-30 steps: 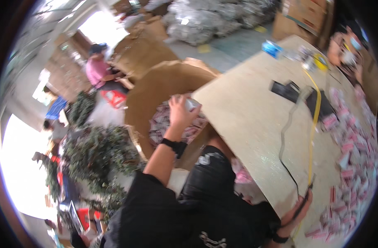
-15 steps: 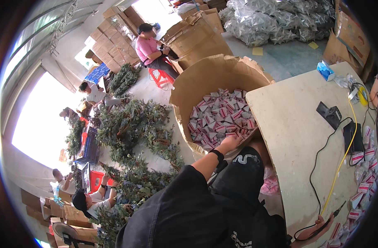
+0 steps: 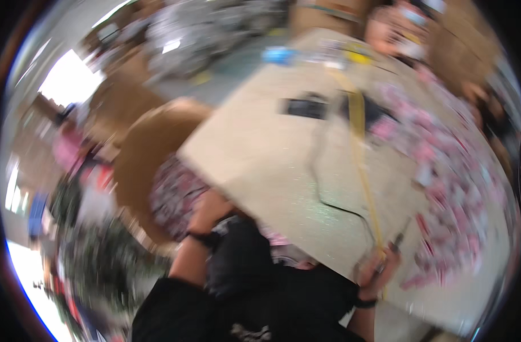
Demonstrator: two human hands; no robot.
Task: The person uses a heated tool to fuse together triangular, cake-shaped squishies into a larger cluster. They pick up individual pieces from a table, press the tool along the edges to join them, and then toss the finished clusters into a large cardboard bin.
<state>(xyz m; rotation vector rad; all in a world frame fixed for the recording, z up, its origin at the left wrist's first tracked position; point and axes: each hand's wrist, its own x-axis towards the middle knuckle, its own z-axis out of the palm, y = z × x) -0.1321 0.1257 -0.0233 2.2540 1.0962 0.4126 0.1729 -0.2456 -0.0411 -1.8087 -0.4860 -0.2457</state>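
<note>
**View swung right since half a second ago: bench now central, carton shifted left**

Everything is smeared by motion. At the far left, blurred green foliage lies below a seated person in pink, with something red beside that person. Next comes the tall brown carton, its wall curving round a bed of small pieces in pinkish grey. Past it, silvery bundles are piled at the back.

The corner of the bench juts in front of the carton and covers its right side. Along the far end of the bench sit a blue packet and something yellow; nearer lie a black object and a second dark one. A yellow cord and a black cord run toward the near edge, across the middle. A pink-and-white heap spreads along the right side, with a masked person behind it and another person at the right rim.

As for the hands, the left hand is by the near side of the carton, next to the bench's edge; its fingers are too blurred to tell how wide they stand or whether they hold anything. The right hand, at the near edge of the bench, is curled round a slim dark tool, tip pointing up and away, near the heap.
</note>
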